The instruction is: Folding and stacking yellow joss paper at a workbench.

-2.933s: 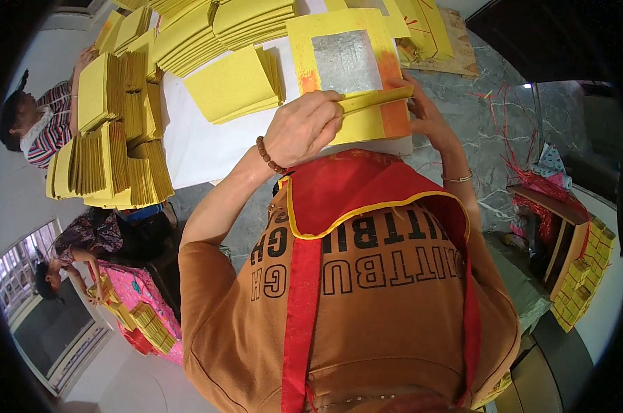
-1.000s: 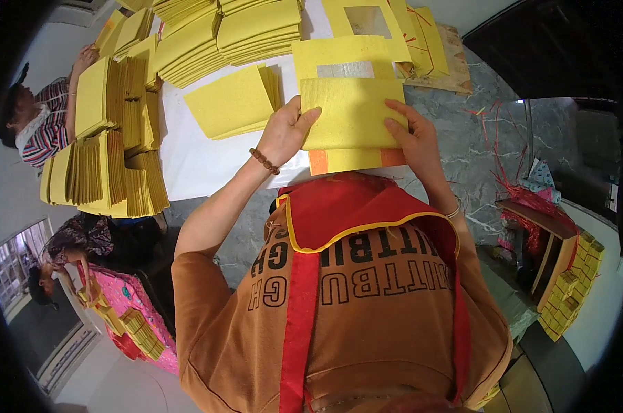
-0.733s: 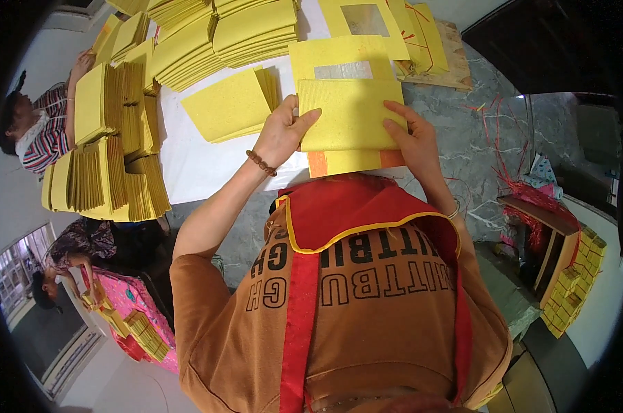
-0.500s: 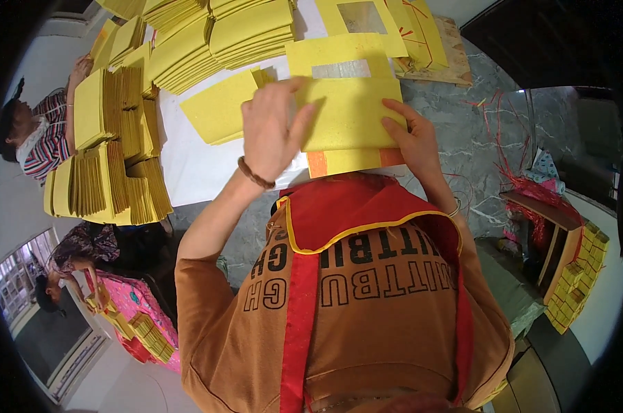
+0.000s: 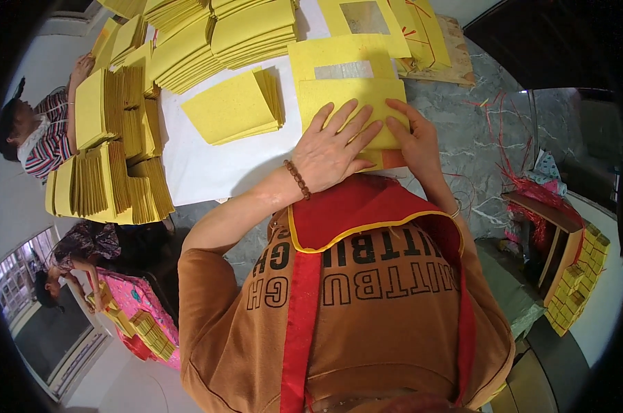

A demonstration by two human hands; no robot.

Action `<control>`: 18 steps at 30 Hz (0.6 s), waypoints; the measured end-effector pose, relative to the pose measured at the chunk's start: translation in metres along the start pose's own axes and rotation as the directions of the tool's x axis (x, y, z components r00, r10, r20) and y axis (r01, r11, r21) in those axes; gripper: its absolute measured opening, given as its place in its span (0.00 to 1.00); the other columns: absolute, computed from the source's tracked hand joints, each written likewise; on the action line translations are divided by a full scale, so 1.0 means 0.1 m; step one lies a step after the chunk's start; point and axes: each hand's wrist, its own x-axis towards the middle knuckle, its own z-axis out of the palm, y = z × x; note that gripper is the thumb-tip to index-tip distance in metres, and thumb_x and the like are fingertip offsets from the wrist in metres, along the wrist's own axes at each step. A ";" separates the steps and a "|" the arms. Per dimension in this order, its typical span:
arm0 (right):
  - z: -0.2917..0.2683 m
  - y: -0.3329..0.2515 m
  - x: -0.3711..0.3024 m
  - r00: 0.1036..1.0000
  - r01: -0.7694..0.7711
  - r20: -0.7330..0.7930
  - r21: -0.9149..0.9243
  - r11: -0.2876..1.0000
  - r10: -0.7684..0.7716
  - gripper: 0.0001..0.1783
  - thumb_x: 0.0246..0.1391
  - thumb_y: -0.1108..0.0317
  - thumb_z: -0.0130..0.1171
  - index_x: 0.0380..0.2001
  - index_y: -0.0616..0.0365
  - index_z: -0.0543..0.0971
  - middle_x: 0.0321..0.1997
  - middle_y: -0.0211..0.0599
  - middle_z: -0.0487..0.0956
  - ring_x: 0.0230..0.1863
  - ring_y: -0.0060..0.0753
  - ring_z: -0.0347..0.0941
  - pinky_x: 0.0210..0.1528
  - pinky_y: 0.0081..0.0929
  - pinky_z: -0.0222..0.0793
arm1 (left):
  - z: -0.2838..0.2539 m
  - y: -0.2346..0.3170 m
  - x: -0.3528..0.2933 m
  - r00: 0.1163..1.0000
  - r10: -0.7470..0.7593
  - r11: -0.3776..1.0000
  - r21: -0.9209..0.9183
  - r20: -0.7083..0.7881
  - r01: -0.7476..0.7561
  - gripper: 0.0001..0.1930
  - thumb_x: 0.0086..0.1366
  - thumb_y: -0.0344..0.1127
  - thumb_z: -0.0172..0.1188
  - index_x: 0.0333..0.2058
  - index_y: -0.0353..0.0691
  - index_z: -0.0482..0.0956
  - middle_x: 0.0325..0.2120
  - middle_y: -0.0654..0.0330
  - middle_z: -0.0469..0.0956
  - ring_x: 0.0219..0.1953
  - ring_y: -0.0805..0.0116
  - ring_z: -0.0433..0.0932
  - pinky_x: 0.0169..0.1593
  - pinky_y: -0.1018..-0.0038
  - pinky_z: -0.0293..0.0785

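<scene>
A folded yellow paper sheet (image 5: 346, 89) lies in front of me at the table's near edge. Orange patches show along its lower side. My left hand (image 5: 339, 141) presses flat on it, fingers spread. At the sheet's right edge rests my right hand (image 5: 416, 138), its thumb and forefinger apart on the paper and the other fingers partly hidden. Just beyond lies another yellow sheet with a silvery rectangle (image 5: 344, 70), partly covered by the folded one. To the left is a small pile of folded yellow papers (image 5: 232, 109), touched by neither hand.
Tall stacks of folded yellow paper (image 5: 94, 113) line the table's left and far sides. A yellow bundle tied with red string (image 5: 421, 34) sits on a board (image 5: 456, 55) at the far right. One person (image 5: 46, 131) stands at the left; another (image 5: 84, 251) works at a pink-covered table (image 5: 142, 303).
My left hand has come down and right, from above the sheet's left side onto its lower middle, uncovering the small pile. The right hand stays almost in place.
</scene>
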 end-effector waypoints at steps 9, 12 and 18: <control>0.00 -0.19 -0.10 1.000 0.007 0.003 -0.196 0.981 -0.006 0.20 0.49 0.64 0.58 0.48 0.54 0.74 0.49 0.46 0.74 0.46 0.36 0.72 0.45 0.27 0.67 | 0.13 -0.04 -0.03 0.999 -0.007 1.000 0.006 0.032 0.007 0.39 0.51 0.55 0.58 0.59 0.46 0.58 0.61 0.55 0.55 0.63 0.55 0.51 0.62 0.56 0.45; 0.01 -0.19 -0.22 0.966 0.181 -0.053 -0.560 0.809 -0.253 0.24 0.49 0.59 0.58 0.51 0.49 0.73 0.58 0.42 0.66 0.57 0.41 0.63 0.54 0.39 0.58 | 0.20 -0.08 -0.07 1.000 -0.008 1.000 0.012 0.011 0.008 0.39 0.51 0.56 0.58 0.59 0.46 0.58 0.61 0.55 0.54 0.63 0.55 0.50 0.63 0.56 0.43; -0.04 0.18 -0.36 0.834 0.470 0.267 -0.802 0.368 -0.482 0.26 0.54 0.52 0.49 0.56 0.43 0.68 0.66 0.29 0.56 0.68 0.46 0.44 0.62 0.61 0.34 | 0.25 -0.05 -0.05 1.000 -0.013 0.999 0.047 0.019 0.012 0.36 0.53 0.54 0.57 0.58 0.47 0.60 0.61 0.56 0.55 0.64 0.57 0.49 0.63 0.57 0.43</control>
